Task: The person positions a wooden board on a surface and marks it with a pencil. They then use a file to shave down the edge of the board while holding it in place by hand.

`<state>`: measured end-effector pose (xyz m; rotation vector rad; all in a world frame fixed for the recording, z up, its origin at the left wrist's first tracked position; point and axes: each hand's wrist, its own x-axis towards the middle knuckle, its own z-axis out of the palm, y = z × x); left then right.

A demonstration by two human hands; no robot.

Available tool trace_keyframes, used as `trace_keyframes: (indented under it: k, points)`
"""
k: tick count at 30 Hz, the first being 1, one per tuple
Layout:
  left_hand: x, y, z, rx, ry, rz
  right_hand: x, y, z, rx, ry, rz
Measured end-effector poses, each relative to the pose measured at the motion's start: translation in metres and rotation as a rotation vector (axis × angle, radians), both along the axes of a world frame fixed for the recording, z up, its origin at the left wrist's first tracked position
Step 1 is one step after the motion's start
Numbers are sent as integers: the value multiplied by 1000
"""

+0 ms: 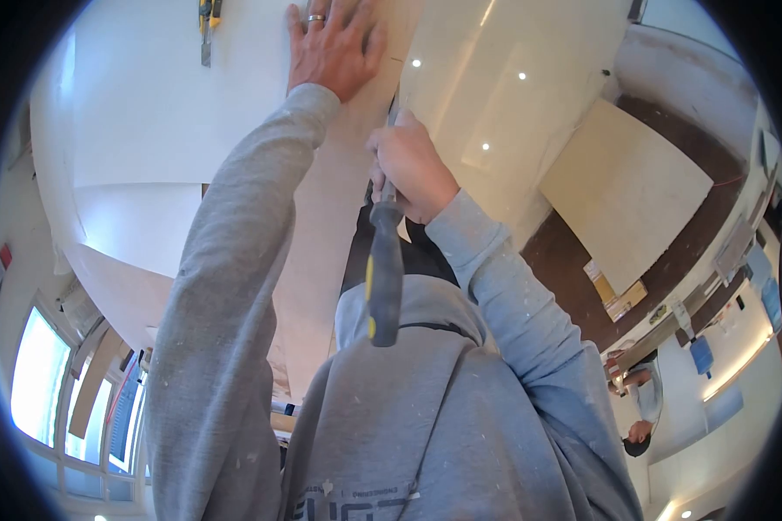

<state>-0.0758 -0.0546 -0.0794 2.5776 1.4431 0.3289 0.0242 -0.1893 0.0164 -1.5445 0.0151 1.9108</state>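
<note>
Head view, 1 frame. Your left hand [334,48] lies flat with its fingers spread on the white flat panel [148,104]. Your right hand [411,165], just beside the left wrist, is clenched round the black-and-yellow-handled tool [384,278] at the seam between that panel and the glossy cream slab [495,113]. The handle points back toward your grey hoodie [426,417], and the fist hides the working end. A yellow hand tool [207,26] lies on the panel's far edge.

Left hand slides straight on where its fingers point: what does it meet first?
Nothing visible: the left hand lies flat on the board, fingertips at the picture's top edge. The yellow-handled tool lies off to one side.
</note>
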Motion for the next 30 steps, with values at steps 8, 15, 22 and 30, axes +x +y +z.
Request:
trace_keyframes:
  k: [8,15,22,30]
  points:
    - [-1,0,0,-3,-25,-8,25,-5,81,-121,98,93]
    - [-4,2,-2,0,-20,4,12,-8,-12,133,14,100]
    - [-3,0,-2,5,-32,1,11,-12,76,-175,73,112]
    - [-2,-3,-3,24,-38,10,14,-6,34,-75,56,62]
